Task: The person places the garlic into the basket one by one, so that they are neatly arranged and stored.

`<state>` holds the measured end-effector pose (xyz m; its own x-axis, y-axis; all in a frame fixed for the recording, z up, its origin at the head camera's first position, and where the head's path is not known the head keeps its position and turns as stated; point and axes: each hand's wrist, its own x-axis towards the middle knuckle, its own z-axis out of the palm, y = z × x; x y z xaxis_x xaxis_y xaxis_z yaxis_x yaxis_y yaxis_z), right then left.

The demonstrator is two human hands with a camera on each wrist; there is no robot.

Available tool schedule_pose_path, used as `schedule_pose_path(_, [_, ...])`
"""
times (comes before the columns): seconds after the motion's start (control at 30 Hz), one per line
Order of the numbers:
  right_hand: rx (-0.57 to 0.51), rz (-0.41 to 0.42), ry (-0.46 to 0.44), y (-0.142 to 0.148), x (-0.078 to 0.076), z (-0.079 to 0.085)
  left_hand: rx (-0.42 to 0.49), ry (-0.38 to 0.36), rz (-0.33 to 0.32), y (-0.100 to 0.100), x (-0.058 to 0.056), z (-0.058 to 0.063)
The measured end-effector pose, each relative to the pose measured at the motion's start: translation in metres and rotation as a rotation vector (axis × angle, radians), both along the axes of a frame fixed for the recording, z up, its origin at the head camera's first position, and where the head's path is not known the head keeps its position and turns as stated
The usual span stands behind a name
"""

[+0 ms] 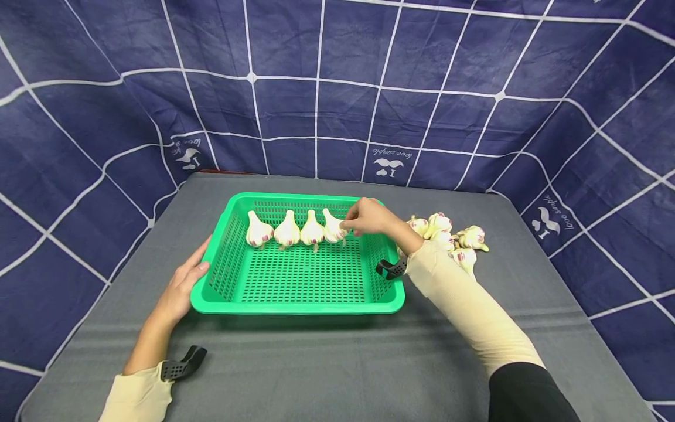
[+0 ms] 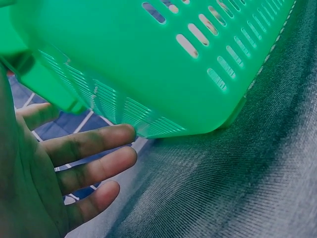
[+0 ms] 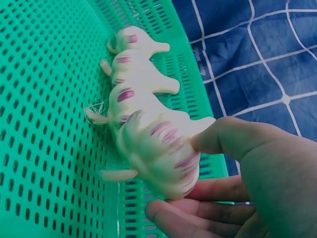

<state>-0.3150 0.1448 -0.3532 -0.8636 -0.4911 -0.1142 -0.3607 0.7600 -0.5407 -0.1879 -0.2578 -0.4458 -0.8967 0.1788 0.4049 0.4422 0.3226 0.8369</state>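
A green plastic basket (image 1: 295,308) with slotted sides sits on the grey cloth. Along its far side lies a row of white and purple garlic bulbs (image 1: 287,230), stems toward the far wall. My right hand (image 1: 369,217) pinches the rightmost garlic bulb (image 3: 163,153) between thumb and fingers, at that end of the row. In the right wrist view, this bulb sits against its neighbour and hides part of it. At the basket's left side, my left hand (image 1: 181,287) touches the rim. Its fingers (image 2: 94,144) are spread and nearly straight beside the outer wall in the left wrist view.
Outside the basket on the right lies a loose pile of garlic bulbs (image 1: 440,231), partly hidden by my right forearm. Grey cloth (image 1: 316,369) covers the table. A dark blue curtain (image 1: 348,105) with white lines stands behind and at both sides.
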Motion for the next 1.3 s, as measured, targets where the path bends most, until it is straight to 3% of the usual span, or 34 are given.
schedule_pose_path(0.3, [0.102,-0.033,-0.019,-0.005,0.0,-0.003,-0.003,0.006,-0.008,0.002,-0.001,0.0])
schedule_pose_path(0.6, [0.166,0.009,-0.042,-0.009,-0.002,-0.007,0.001,0.007,-0.017,0.002,-0.001,0.0])
schedule_pose_path(0.87, [0.235,-0.009,-0.013,-0.013,0.0,-0.007,-0.017,-0.039,0.009,0.002,0.001,0.001])
schedule_pose_path(1.0, [0.233,-0.015,0.025,-0.014,0.002,-0.006,-0.037,-0.074,0.022,0.001,0.003,0.0])
schedule_pose_path(1.3, [0.182,0.003,0.0,-0.015,0.003,-0.007,-0.037,-0.075,0.014,-0.001,0.004,0.0])
